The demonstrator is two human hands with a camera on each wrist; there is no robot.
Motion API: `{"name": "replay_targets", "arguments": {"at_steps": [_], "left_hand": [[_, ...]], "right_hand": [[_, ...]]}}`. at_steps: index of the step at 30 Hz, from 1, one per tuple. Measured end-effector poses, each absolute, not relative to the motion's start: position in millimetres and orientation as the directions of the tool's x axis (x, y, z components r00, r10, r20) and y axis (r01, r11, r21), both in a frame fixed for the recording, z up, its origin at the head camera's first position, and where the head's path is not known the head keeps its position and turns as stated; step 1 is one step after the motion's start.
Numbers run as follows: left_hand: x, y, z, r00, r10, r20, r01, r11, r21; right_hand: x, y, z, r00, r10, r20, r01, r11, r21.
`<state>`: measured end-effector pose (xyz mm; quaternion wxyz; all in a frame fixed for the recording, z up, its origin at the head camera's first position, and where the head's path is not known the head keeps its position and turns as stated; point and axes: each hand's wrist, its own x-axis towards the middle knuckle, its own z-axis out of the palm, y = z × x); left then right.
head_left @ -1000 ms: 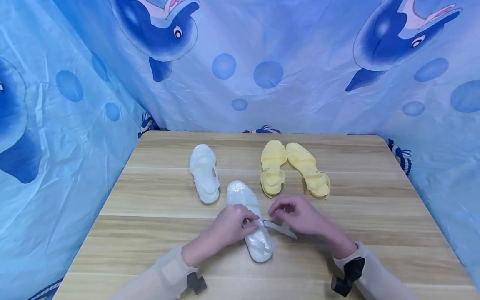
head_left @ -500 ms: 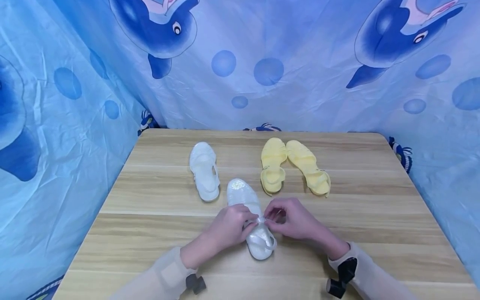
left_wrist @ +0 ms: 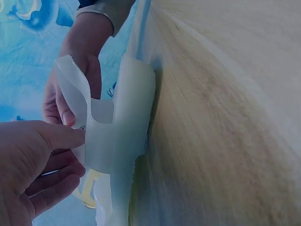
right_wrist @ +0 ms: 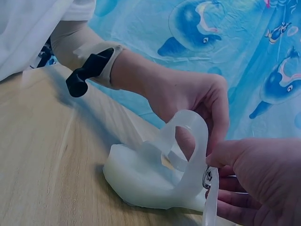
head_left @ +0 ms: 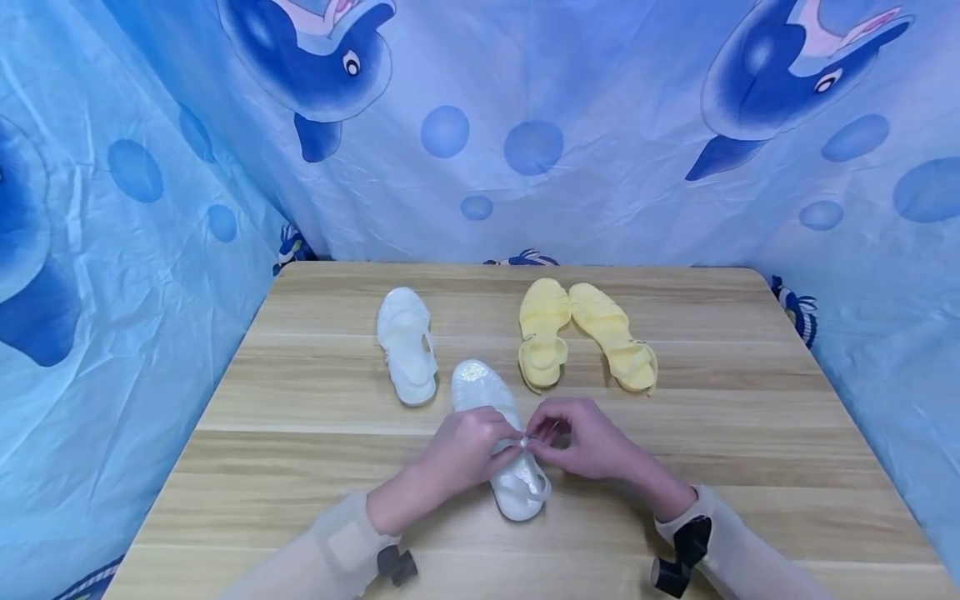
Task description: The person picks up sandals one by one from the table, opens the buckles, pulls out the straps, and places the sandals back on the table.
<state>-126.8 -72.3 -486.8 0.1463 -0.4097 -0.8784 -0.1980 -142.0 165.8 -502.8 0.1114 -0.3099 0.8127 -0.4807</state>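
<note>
A glittery white sandal (head_left: 519, 500) lies sole down on the wooden table, its toe pointing away from me. Over its middle my left hand (head_left: 467, 446) reaches in from the left and pinches the ankle strap by the buckle with thumb and fingers. From the other side my right hand (head_left: 581, 437) pinches the strap's loose end (right_wrist: 211, 202), fingertips meeting those of the left hand. A small metal buckle (right_wrist: 207, 178) shows at the right fingertips in the right wrist view. The heel strap (left_wrist: 73, 84) arches up as a loop in the left wrist view. The fingers partly hide the join.
A second white sandal (head_left: 408, 367) lies further back on the left. Two yellow sandals (head_left: 545, 333) lie at the back right, toes together. The wooden table (head_left: 300, 467) ends at a blue dolphin-print curtain (head_left: 360, 208).
My right hand has moved left to the sandal and taken the strap, which stuck out loose to the right before and now crosses over the sandal. The left hand has stayed at its place.
</note>
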Motion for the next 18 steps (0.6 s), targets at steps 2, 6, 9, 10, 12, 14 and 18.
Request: {"name": "replay_targets", "arguments": {"at_steps": [2,6,9,10,12,14,18], "left_hand": [[-126.4,-72.7,-486.2,-0.637,0.659,0.4,0.767,0.596,0.238],[-125.5,-74.3,-486.2,-0.665,0.644,0.377,0.744,0.615,0.261],[-126.6,-72.3,-486.2,-0.67,0.641,0.376,0.74,0.617,0.267],[-127.2,-71.3,-486.2,-0.668,0.642,0.377,0.742,0.615,0.266],[-128.2,-69.0,-485.6,-0.664,0.645,0.378,0.745,0.611,0.266],[-128.7,-67.5,-484.7,-0.662,0.65,0.372,0.747,0.61,0.263],[-128.4,-67.8,-482.7,-0.678,0.647,0.349,0.735,0.619,0.279]], "right_hand": [[-141.8,166.4,-503.4,-0.787,-0.607,0.112,-0.39,0.349,-0.852],[-141.2,166.2,-505.5,-0.787,-0.608,0.106,-0.378,0.34,-0.861],[-140.8,165.6,-505.8,-0.783,-0.611,0.112,-0.378,0.325,-0.867],[-140.9,165.5,-505.8,-0.782,-0.612,0.117,-0.381,0.32,-0.868],[-141.0,165.3,-505.1,-0.781,-0.612,0.123,-0.382,0.313,-0.869],[-141.2,165.2,-505.5,-0.781,-0.613,0.12,-0.375,0.307,-0.875],[-142.0,165.3,-507.4,-0.784,-0.613,0.102,-0.344,0.291,-0.892]]}}
